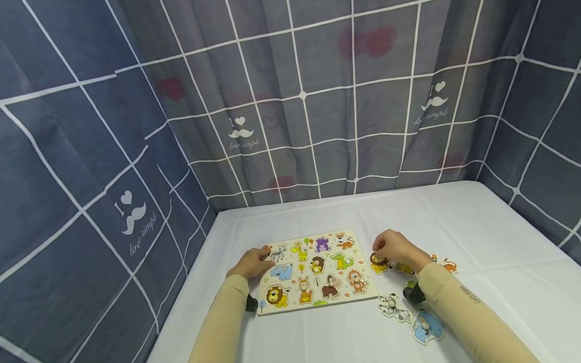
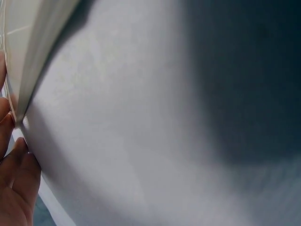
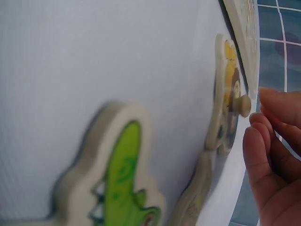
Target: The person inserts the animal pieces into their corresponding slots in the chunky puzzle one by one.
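A pale puzzle board (image 1: pixel 294 277) with colourful animal pictures lies on the white table. At its left edge my left hand (image 1: pixel 251 263) rests with extended fingers, fingertips over the rim near the zebra picture. In the left wrist view, fingers (image 2: pixel 21 174) show beside the board's edge (image 2: pixel 35 52). My right hand (image 1: pixel 396 248) is over a loose lion puzzle piece (image 1: pixel 379 265) just right of the board. The right wrist view shows its bent fingers (image 3: pixel 256 146) close to the piece's round wooden knob (image 3: pixel 243 105), with a small gap between.
Right of the board lie a zebra piece (image 1: pixel 395 307), a blue elephant piece (image 1: pixel 427 326), a tiger piece (image 1: pixel 444 263) and a green crocodile piece (image 3: pixel 124 165). The right forearm partly covers this group. Dark grid-patterned curtains (image 1: pixel 328 148) enclose the table (image 1: pixel 334 335) behind and at both sides.
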Tool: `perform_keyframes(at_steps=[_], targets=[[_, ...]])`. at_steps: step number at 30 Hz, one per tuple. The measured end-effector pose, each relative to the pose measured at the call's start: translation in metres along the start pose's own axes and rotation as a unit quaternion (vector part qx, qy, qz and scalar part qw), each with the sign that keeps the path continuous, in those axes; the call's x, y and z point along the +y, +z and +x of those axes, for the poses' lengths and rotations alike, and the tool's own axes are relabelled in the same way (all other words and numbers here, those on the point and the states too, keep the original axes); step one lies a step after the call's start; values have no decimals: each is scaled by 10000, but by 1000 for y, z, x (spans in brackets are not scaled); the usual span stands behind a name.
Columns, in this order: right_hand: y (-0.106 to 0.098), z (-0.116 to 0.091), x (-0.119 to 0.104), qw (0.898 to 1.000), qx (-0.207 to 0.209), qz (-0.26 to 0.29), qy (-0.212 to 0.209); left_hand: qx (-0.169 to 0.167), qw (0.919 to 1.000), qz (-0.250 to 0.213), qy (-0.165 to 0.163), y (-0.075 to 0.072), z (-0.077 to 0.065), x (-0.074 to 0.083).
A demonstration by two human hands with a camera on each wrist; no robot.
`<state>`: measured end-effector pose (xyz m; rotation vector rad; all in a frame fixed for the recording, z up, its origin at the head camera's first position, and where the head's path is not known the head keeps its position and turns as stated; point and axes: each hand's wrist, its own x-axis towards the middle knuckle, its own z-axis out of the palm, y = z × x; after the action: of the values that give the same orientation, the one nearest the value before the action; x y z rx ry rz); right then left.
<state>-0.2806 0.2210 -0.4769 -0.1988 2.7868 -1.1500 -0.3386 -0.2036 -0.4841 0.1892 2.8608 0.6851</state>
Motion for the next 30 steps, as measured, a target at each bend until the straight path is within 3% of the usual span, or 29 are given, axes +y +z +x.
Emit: perform_keyframes(at_steps=[10,18,30], targets=[[3,-1,6,9996,-103,250,91,-24,9997,-122,-219,3,1,1],[8,-4,3,9996,106,30,242,-8,9999,-63,-86,0,-4,3],[10,-6,-7,9989,94,-438,127,51,9999,-64,-72,0,-5,2]])
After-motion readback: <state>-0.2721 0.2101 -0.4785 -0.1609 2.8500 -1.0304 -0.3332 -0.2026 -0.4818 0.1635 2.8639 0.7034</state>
